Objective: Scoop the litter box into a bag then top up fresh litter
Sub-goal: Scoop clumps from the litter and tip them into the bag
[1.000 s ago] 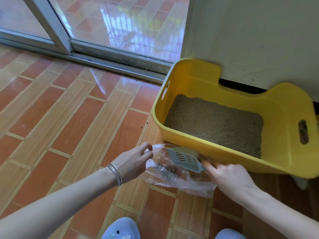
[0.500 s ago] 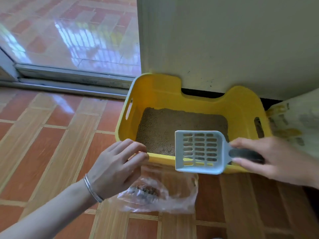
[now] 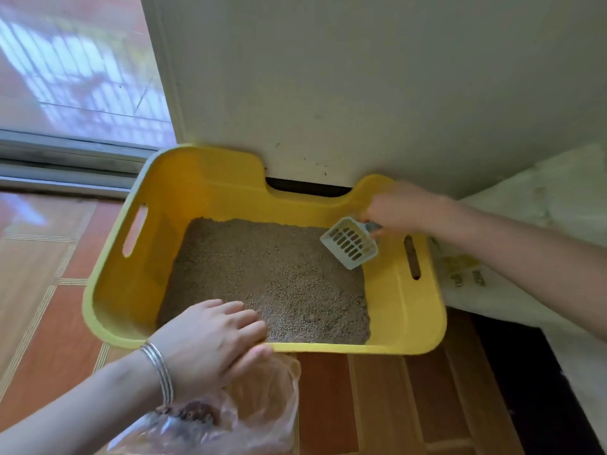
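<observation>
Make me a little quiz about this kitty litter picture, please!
1. True or false: the right hand holds the scoop inside the litter box.
2. What colour is the litter box? A) blue B) yellow C) green
3. Fill in: the plastic bag with dark clumps in it is at the ____ hand.

Key:
1. true
2. B
3. left; the left hand pinches the bag's edge with its thumb.
</observation>
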Demonstrator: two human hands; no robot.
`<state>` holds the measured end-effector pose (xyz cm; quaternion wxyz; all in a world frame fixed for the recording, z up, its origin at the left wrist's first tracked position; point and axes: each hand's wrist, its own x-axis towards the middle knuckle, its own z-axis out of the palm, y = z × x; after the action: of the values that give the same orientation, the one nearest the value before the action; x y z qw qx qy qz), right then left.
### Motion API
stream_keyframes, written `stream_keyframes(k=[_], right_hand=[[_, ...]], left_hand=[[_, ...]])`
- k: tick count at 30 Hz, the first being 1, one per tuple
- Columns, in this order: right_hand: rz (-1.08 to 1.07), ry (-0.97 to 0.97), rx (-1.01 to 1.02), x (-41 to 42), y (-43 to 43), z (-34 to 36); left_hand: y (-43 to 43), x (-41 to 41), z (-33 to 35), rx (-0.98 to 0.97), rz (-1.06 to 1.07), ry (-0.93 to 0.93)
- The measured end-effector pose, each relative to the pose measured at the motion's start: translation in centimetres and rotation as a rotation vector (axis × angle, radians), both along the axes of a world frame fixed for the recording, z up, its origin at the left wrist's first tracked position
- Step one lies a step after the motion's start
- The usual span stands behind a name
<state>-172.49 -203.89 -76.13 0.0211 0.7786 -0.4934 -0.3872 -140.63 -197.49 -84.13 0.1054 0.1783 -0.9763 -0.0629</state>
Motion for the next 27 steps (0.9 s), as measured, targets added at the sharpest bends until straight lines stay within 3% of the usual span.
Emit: stream_keyframes(k=[4, 15, 27], right_hand=[[0.079, 0.141, 0.040, -0.2, -2.3, -2.0], [0.118, 0.267, 0.040, 0.0, -5.9, -3.2], [0.331, -0.016, 0.410, -1.3, -3.0, -4.9]], left_hand=[[0.0, -0.2, -0.4, 0.024, -0.002, 0.010], [-0.3, -0.2, -0.7, -0.037, -0.001, 0.020], [-0.1, -0.3, -0.3, -0.022, -0.013, 0.001]])
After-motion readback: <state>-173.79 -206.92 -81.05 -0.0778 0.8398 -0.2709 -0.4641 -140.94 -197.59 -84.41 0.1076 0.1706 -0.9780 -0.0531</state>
